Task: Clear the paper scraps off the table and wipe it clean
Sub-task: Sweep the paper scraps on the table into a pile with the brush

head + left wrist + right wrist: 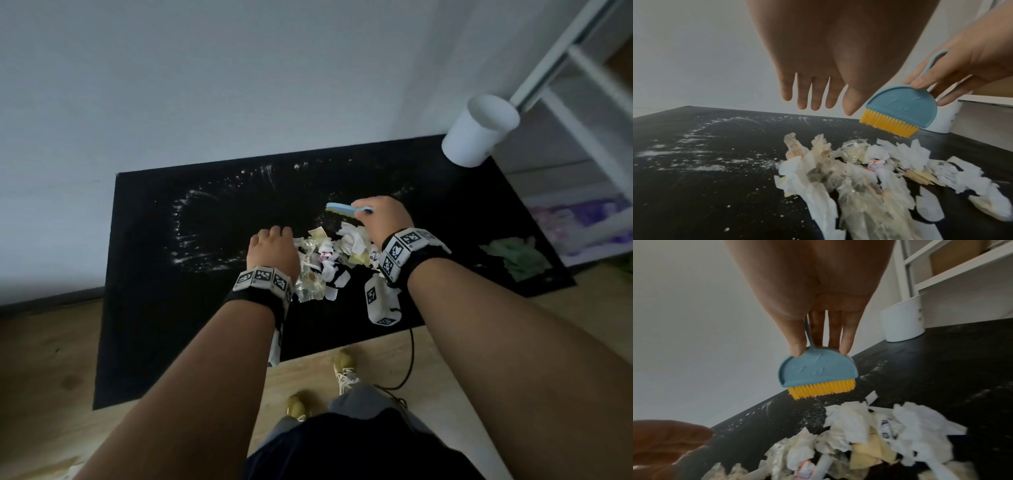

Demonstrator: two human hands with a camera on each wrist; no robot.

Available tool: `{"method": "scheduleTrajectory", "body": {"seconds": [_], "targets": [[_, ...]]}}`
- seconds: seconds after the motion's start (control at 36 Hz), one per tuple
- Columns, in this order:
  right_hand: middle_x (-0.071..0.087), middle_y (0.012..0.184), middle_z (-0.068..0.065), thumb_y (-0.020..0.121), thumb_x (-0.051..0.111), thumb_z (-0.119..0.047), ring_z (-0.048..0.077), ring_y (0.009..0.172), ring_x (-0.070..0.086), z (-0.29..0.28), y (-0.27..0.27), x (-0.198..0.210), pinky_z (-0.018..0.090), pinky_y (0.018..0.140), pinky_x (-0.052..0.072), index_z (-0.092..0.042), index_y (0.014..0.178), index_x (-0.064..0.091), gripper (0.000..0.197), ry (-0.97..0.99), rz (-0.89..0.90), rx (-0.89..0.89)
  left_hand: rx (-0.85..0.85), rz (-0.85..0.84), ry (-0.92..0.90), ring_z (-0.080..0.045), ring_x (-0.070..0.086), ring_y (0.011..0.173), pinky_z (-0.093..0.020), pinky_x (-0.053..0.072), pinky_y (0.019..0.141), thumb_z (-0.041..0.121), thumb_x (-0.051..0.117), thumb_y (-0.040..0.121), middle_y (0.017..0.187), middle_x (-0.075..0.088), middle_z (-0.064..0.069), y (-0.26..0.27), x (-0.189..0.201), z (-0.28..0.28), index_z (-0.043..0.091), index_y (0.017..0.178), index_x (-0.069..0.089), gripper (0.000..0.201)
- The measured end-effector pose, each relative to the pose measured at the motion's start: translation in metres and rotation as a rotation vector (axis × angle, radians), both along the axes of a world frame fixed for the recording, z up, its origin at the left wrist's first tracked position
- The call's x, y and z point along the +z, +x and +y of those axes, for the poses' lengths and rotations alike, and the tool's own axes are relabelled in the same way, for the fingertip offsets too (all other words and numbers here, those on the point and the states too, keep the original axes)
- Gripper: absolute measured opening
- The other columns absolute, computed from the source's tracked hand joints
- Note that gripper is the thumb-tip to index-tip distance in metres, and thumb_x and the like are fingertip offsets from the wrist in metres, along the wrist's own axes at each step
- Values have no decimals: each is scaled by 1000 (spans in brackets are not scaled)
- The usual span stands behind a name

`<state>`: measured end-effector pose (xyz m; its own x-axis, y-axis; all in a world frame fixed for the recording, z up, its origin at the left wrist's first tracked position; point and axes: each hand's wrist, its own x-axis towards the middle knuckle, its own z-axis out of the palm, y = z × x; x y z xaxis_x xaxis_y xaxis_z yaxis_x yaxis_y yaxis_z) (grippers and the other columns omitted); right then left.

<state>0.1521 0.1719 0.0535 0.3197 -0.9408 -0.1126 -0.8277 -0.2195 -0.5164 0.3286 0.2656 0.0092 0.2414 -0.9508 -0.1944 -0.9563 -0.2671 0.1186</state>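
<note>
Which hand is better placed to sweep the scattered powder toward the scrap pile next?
Right, probably. The right hand already pinches the brush, bristles down just above the table beside the scraps. The left hand is open and holds nothing.

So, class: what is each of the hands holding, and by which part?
The right hand pinches the small blue plastic brush with yellow bristles at the top of its head, beside the thin handle. The left hand holds nothing, fingers straight.
</note>
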Motion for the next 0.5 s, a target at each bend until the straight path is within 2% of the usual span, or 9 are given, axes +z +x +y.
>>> {"method": "scheduleTrajectory", "body": {"seconds": [0.11, 0.25, 0.33, 0.39, 0.5], "targets": [[45, 63, 8, 90, 44, -9, 21, 58, 43, -2, -18, -3, 29, 50, 29, -9, 70, 57, 24, -6, 68, -106, -35, -9, 6, -27, 41, 130, -43, 27, 114, 18, 41, 94, 140, 46, -7, -12, 2, -5, 12, 139, 41, 46], [39, 56, 1, 91, 43, -7, 17, 54, 39, -16, -36, -7, 27, 45, 23, -14, 56, 40, 36, 43, 178, -188, -62, -7, -2, -24, 44, 126, -39, 32, 110, 21, 43, 95, 133, 49, -5, -26, 0, -14, 13, 133, 45, 39], [46, 61, 2, 93, 41, -7, 20, 63, 48, -22, -40, -11, 26, 47, 27, -12, 62, 49, 32, 91, 262, -197, -60, -21, 1, -24, 46, 123, -38, 34, 107, 24, 43, 96, 130, 52, -4, -32, -3, -17, 13, 130, 47, 35], [52, 66, 5, 94, 41, -8, 20, 62, 50, -24, -40, -16, 27, 52, 34, -9, 70, 57, 28, 140, 291, -195, -52, -26, 10, -24, 47, 123, -38, 34, 107, 24, 43, 96, 130, 51, -4, -35, -5, -19, 13, 131, 47, 36], [45, 60, 0, 94, 40, -11, 15, 52, 42, -20, -35, -25, 25, 46, 26, -19, 58, 45, 38, 182, 254, -158, -30, -32, 26, -24, 46, 124, -39, 34, 107, 23, 42, 97, 131, 51, -4, -40, -8, -23, 13, 131, 47, 36]]}}
